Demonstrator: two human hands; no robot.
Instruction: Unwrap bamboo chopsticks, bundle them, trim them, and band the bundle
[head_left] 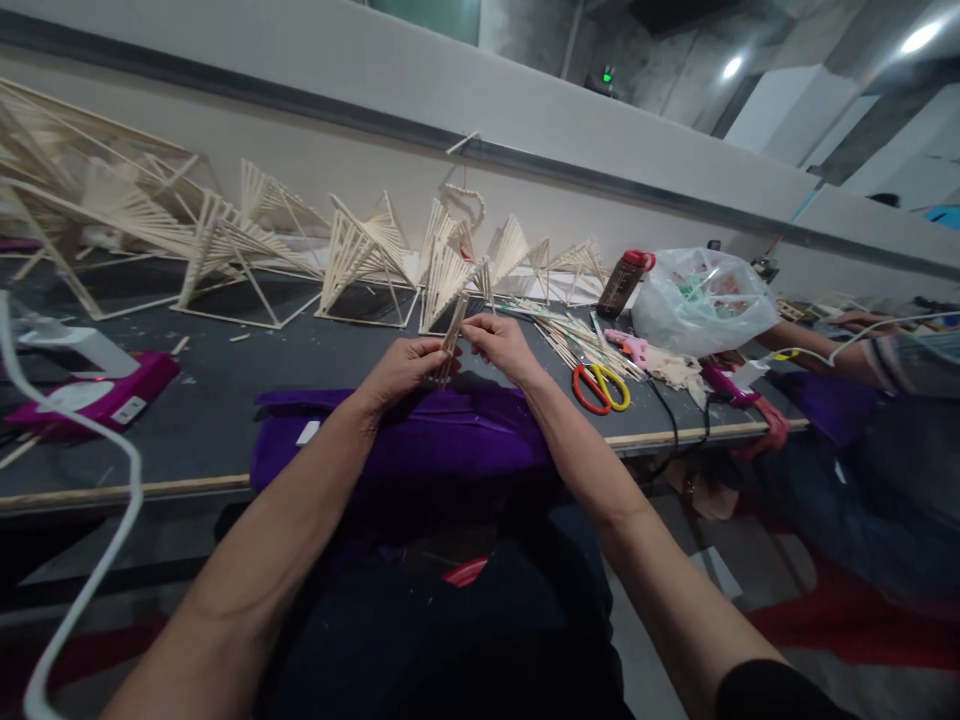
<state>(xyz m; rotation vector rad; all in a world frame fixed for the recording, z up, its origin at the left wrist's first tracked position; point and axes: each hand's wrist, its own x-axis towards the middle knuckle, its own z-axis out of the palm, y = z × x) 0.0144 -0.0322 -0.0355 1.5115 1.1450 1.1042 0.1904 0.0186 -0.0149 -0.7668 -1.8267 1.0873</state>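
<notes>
Near the middle of the view, my left hand (411,368) is closed round a small bundle of wooden sticks (454,326), which stands roughly upright above the purple cloth (420,435). Just to its right, my right hand (496,342) has its thumb and fingers pinched together beside the bundle's upper part. Whatever lies between those fingertips is too small to make out. Behind both hands, several twisted stick models (367,260) stand in a row on the dark table (217,365).
Loose sticks (559,330), scissors (600,388), a pink glue gun (628,346), a dark bottle (624,285) and a plastic bag (701,300) lie to the right. A magenta device (112,395) and white cable (112,560) are left. Another person's arm (821,350) reaches in at right.
</notes>
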